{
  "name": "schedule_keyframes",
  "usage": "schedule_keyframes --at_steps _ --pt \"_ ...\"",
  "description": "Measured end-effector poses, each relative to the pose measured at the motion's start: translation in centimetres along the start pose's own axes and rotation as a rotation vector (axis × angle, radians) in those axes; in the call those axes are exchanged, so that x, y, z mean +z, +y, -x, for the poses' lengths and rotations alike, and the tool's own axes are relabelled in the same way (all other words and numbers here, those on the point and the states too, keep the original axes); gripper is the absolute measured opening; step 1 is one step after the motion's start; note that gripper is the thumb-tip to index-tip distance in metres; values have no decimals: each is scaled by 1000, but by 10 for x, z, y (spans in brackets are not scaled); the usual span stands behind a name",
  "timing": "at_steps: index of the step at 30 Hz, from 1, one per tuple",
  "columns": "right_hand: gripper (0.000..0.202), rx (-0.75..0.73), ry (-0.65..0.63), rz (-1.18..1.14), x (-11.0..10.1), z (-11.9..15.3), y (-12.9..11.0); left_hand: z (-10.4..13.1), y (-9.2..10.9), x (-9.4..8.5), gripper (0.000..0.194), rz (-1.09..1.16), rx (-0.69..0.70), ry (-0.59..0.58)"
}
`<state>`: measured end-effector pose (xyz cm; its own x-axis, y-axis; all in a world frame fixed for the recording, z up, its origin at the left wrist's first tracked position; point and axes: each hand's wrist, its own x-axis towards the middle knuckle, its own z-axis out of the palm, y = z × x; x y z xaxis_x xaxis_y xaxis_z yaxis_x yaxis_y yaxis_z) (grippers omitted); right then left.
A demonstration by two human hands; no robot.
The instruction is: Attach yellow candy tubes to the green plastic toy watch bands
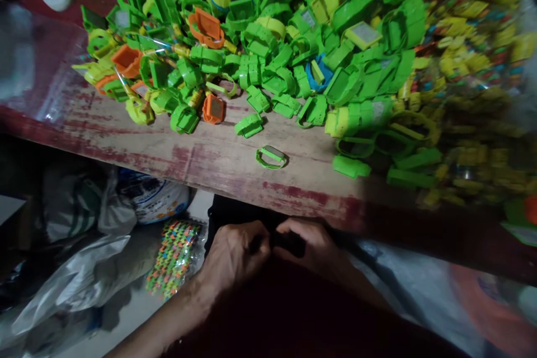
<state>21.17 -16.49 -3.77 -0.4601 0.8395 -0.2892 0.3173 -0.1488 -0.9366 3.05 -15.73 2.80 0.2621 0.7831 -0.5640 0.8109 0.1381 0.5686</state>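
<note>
Below the table's front edge, close to my body, my left hand (240, 246) is closed, thumb against its curled fingers. My right hand (314, 243) is beside it, its fingers bent round in a pinch and the fingertips almost meeting the left hand. Dark clothing lies behind both hands, and whatever they may hold is hidden in shadow. Nearest to them on the table is a single green toy watch (272, 157) with a dark face, lying on its side. Behind it lies a green watch (249, 125) and a large heap of green toy watches (264, 39).
The worn wooden table (168, 145) has red paint remnants. Orange watches (206, 27) are mixed into the heap. Small yellow pieces (465, 61) pile up at the right. Below, at left, are a bag of colourful small pieces (174, 254), a white-and-blue sack (155, 196) and plastic bags (79, 279).
</note>
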Motion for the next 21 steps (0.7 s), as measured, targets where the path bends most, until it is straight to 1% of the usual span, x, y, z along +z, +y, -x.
schedule_keyframes --at_steps 3,5,7,9,11,13,17,21 --pt "17 23 -8 -4 2 1 0 1 0 2 21 91 -28 52" --pt "27 24 -53 -44 1 -1 -2 1 -3 4 21 180 -46 65" --pt "33 50 -100 -124 0 -2 -6 0 -6 5 21 256 -67 67" --pt "31 108 -124 -171 -1 -2 -9 -1 -8 7 22 295 -98 77" --pt "28 169 -100 -112 -1 1 -10 -2 -8 9 21 299 -134 97" --pt "26 186 -75 -7 0 7 -9 -2 -8 12 20 293 -142 101" --pt "25 130 -66 135 -3 20 -3 -1 -10 19 20 329 -140 89" --pt "21 61 -48 186 -11 24 -4 -1 -12 24 20 449 -242 40"
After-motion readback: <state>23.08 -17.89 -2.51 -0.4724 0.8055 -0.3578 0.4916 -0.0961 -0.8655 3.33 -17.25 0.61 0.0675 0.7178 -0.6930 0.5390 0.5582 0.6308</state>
